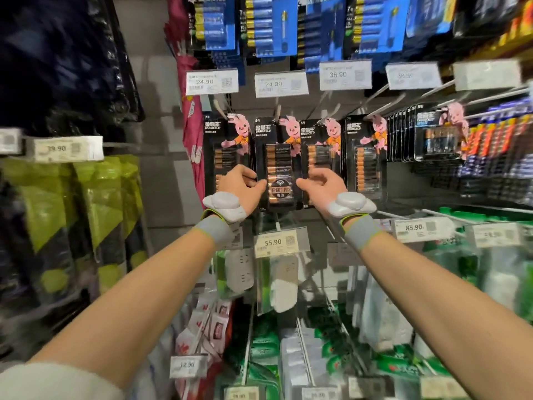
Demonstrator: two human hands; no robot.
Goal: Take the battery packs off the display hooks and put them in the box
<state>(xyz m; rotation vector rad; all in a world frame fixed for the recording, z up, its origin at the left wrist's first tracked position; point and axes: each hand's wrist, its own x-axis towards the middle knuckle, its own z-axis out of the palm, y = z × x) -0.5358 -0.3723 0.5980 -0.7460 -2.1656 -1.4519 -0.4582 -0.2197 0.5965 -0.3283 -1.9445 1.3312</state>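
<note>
battery pack (278, 157) pinched between raised left hand (239, 186) and right hand (320, 187).

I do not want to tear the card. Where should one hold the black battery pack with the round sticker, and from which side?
Hold the battery pack by its lower side edges, from the front, as the left hand and right hand do. It is a flat card hanging from a hook that points toward the person, so it probably slides off straight forward.
</note>
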